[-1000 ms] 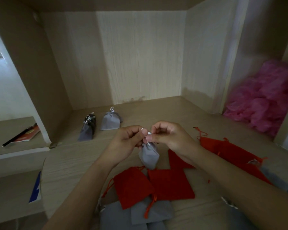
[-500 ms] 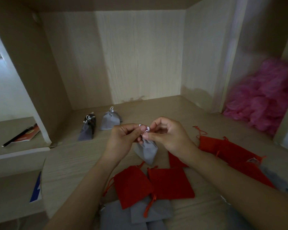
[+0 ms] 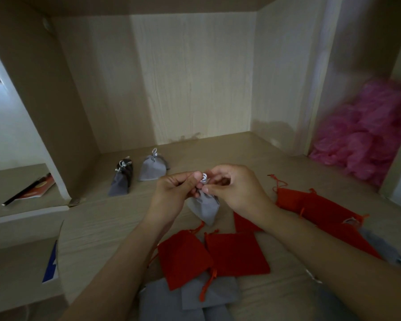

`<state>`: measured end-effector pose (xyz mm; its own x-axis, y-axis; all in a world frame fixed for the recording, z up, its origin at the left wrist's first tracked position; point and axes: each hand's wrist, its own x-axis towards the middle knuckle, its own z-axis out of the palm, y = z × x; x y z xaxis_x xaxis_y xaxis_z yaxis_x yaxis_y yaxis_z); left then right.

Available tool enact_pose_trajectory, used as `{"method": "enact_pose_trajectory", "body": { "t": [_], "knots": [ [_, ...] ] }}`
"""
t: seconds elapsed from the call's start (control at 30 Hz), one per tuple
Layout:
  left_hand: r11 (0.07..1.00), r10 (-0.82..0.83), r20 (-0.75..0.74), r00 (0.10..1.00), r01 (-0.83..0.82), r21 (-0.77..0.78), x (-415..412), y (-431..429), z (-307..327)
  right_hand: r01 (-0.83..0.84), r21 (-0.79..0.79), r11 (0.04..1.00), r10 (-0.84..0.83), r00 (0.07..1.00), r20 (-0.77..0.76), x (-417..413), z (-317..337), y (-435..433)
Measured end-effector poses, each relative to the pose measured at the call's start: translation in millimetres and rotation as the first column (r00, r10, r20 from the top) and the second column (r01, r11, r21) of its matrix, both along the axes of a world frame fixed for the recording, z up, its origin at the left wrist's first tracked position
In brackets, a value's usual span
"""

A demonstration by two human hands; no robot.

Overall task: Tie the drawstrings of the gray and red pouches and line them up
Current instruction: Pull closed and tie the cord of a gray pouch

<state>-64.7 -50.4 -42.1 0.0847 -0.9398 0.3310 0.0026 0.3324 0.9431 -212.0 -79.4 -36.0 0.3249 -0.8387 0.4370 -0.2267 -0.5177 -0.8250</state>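
Head view.
- Left hand [image 3: 174, 193] and right hand [image 3: 236, 188]: fingertips of both pinch the silver drawstring [image 3: 204, 178].
- Gray pouch [image 3: 205, 208]: neck gathered, hangs just below the grip.
- Two tied gray pouches [image 3: 152, 169]: beyond the grip, to its left.
- Flat red pouches [image 3: 234, 251]: below the grip.
- Further red pouches [image 3: 310, 205]: to its right.
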Motion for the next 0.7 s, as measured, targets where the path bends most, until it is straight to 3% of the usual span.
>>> {"method": "enact_pose_trajectory", "body": {
  "t": [0.13,0.33,0.5,0.7],
  "knots": [
    [0.991,-0.116,-0.034,0.993,0.117,0.057,0,3,1,0.048,-0.144,0.988,-0.067,0.989,-0.131,-4,3,1],
    [0.983,-0.178,0.099,0.979,0.172,0.069,8,6,6,0.047,-0.378,0.925,-0.142,0.963,-0.227,-1,-3,-2],
    [0.991,-0.105,0.303,0.947,0.124,-0.046,15,6,9,0.042,-0.392,0.919,-0.152,0.955,-0.256,1,-3,-3],
    [0.989,-0.038,0.364,0.931,0.086,-0.119,16,9,12,0.05,-0.362,0.931,-0.153,0.953,-0.262,1,0,2]
  ]
}}
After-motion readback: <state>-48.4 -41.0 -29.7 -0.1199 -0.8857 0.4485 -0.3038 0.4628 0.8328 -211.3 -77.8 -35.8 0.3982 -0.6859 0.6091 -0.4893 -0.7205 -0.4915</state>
